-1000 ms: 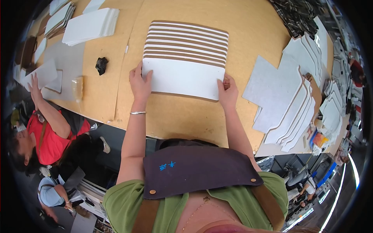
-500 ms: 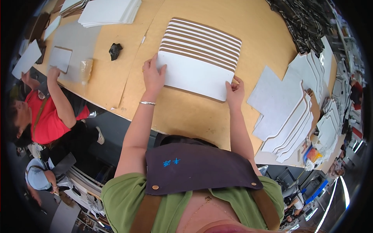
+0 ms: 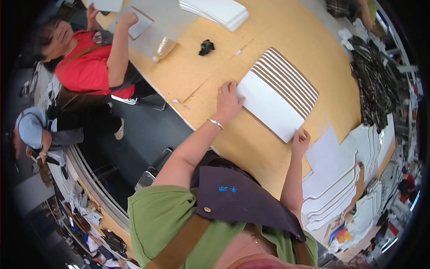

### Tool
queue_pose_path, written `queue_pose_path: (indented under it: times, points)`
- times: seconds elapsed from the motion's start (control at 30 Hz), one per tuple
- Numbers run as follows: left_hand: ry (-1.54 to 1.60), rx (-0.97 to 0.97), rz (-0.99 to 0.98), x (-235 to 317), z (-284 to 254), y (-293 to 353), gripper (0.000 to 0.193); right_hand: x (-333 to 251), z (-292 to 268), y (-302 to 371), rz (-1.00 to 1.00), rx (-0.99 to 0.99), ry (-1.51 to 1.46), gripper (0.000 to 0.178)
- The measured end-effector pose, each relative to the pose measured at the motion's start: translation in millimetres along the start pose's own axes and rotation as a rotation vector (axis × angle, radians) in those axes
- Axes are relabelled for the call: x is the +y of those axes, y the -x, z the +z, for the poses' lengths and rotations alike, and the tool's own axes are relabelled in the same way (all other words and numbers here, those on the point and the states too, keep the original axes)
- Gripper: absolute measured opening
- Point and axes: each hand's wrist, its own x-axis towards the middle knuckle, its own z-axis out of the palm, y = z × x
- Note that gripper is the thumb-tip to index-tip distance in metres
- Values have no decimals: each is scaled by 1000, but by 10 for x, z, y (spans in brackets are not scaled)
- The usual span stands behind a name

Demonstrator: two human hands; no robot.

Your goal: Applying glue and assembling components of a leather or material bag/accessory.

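A fanned stack of white boards (image 3: 274,102) with brown edges showing lies on the tan worktable (image 3: 251,40). My left hand (image 3: 227,101) rests flat with fingers spread on the stack's near left corner. My right hand (image 3: 300,139) touches the stack's near right corner with its fingertips. Neither hand grips anything. A bracelet circles my left wrist.
White cut sheets (image 3: 340,179) are piled at the right. Another white stack (image 3: 215,11) lies at the far side, with a small black object (image 3: 206,47) near it. A person in red (image 3: 92,58) works on a grey sheet (image 3: 154,24) at the left. Dark plaid fabric (image 3: 374,85) lies far right.
The view has swung, so the table now runs diagonally and the person in red appears larger at the upper left. Both hands stay at the stack's near corners.
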Motion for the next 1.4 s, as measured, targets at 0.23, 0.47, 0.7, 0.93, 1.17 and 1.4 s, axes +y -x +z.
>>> queue_pose_path:
  times: [0.23, 0.47, 0.7, 0.93, 1.17, 1.4]
  points:
    - [-124, -9, 68, -352, -392, 858, 63, 301, -214, 831, -60, -167, 120, 36]
    - [-140, -75, 413, -513, -522, 1452, 58, 454, -195, 1887, -164, -187, 296, 17]
    - [-85, -25, 417, -573, -456, 1480, 58, 423, -166, 2120, -148, -331, 424, 30]
    - [-73, -22, 428, -572, -455, 1427, 57, 378, -187, 2462, -65, -278, 438, 34]
    - [-136, 5, 447, -592, -412, 1528, 56, 790, -552, 2806, 7, -161, 357, 49]
    - [-264, -130, 370, -399, -188, 1856, 65, 1570, -1113, 3536, 236, -122, 143, 53]
